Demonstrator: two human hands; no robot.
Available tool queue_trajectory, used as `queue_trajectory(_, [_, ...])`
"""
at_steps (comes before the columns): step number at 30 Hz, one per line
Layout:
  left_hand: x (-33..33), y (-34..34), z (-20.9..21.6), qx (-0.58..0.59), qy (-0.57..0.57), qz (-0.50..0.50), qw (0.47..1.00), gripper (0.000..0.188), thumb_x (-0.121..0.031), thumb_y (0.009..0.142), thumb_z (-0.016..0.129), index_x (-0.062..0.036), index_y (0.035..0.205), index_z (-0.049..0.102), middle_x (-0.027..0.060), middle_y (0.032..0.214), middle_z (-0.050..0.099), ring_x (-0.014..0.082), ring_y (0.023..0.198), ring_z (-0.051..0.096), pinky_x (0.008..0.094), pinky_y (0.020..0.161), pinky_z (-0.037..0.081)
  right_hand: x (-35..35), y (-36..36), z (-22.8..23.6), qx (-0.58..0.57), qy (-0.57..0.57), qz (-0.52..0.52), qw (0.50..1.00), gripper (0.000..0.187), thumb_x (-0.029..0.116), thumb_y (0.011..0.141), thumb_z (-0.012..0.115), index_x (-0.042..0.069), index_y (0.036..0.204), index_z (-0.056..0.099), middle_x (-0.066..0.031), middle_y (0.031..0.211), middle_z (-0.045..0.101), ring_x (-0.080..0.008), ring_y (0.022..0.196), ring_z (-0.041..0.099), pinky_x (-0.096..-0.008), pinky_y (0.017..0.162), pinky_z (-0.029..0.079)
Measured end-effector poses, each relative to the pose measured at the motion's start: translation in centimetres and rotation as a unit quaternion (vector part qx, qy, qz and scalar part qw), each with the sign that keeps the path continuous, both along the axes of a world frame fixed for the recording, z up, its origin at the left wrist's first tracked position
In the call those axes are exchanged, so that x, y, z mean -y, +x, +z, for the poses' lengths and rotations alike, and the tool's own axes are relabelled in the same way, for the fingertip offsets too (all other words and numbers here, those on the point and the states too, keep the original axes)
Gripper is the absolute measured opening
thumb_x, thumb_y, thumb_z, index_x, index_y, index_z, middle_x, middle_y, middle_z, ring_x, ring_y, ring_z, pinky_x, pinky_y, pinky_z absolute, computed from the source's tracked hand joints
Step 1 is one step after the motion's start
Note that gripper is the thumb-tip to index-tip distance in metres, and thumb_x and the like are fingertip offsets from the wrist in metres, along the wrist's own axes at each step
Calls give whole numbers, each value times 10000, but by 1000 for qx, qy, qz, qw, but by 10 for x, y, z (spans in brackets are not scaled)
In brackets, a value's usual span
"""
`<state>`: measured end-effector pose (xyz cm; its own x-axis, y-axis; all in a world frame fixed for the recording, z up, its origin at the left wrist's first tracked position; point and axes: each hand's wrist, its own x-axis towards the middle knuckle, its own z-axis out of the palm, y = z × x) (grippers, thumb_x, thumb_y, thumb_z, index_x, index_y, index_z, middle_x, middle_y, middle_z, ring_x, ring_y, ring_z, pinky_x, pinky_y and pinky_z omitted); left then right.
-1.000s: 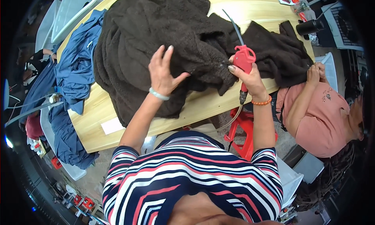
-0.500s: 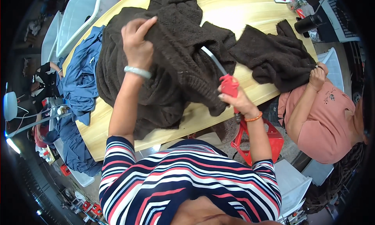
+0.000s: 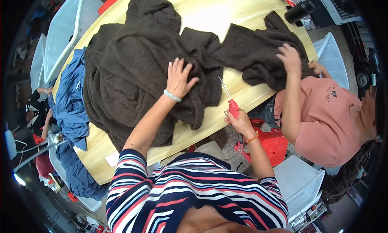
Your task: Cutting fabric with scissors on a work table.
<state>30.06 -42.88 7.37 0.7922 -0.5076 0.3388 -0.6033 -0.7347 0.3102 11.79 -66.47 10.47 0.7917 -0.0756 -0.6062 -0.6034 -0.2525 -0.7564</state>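
A dark brown knitted garment lies heaped across the wooden table. My left hand rests flat on its right part, fingers spread, a pale bangle at the wrist. At the table's near edge my right hand is wrapped round the red handle of an air blow gun. Its thin metal nozzle points up and left, just right of the garment and apart from it. A thin hose hangs below that hand.
On the right, a co-worker in a pink shirt handles another dark brown garment. Blue clothes hang over the left edge. A red stool, translucent bins and a black cylinder stand around.
My left hand has let go of the lifted garment edge and come down flat, further right. The garment has dropped onto the table. The blow gun has moved down, away from the cloth.
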Motion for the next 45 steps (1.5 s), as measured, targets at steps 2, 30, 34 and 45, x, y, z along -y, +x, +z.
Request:
queue_trajectory(2, [15, -7, 4, -53, -1, -55, 997, 559, -337, 774, 728, -40, 1209, 543, 207, 1265, 485, 403, 1184, 450, 492, 1039, 333, 5, 4, 17, 49, -73, 15, 996, 252, 222, 889, 615, -4, 1000, 604, -129, 727, 676, -240, 692, 688, -354, 655, 525])
queue_trajectory(30, [59, -10, -89, -77, 110, -166, 977, 564, -366, 835, 620, -185, 1359, 519, 181, 1518, 304, 485, 1381, 221, 584, 1122, 173, -9, 2, 45, 54, -312, 128, 940, 351, 334, 854, 613, -15, 864, 651, -235, 868, 669, -410, 897, 651, -480, 780, 509])
queue_trajectory(34, [54, -12, -86, -87, 85, -169, 978, 420, -277, 918, 524, -226, 1335, 545, 174, 1513, 321, 460, 1392, 223, 576, 1129, 157, -5, -2, 41, -9, -300, 196, 933, 375, 323, 849, 645, -48, 899, 681, -247, 1003, 667, -391, 1010, 635, -457, 832, 508])
queue_trajectory(45, [49, -34, -74, -55, 69, -208, 974, 423, -240, 874, 586, -233, 1297, 577, 112, 1487, 384, 454, 1375, 268, 564, 1124, 184, -14, 38, 21, 9, -306, 160, 938, 404, 416, 882, 570, 29, 915, 680, -214, 913, 683, -392, 908, 659, -462, 787, 513])
